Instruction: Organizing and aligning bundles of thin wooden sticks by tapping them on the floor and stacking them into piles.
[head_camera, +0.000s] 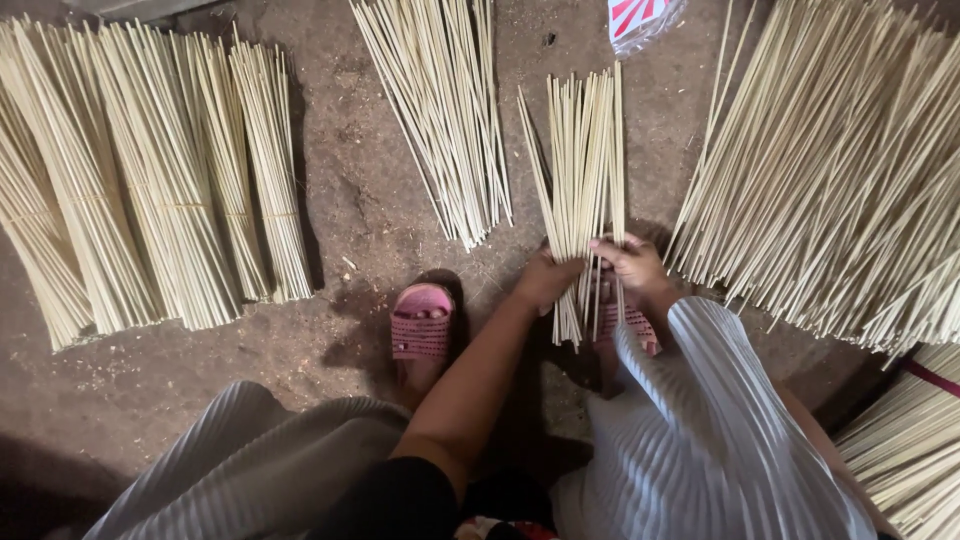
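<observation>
Both hands, left hand (545, 282) and right hand (632, 262), grip a stick bundle (585, 160).

Craft workshop: bare dirt floor (360, 190), bundled bamboo sticks (180, 180).

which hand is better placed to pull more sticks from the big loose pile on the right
Right, probably. The right hand grips the held bundle on the side facing the big pile; the left hand would have to cross over.

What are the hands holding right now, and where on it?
Both the left hand and right hand grip a bunch of thin pale bamboo sticks near its lower end.
</observation>
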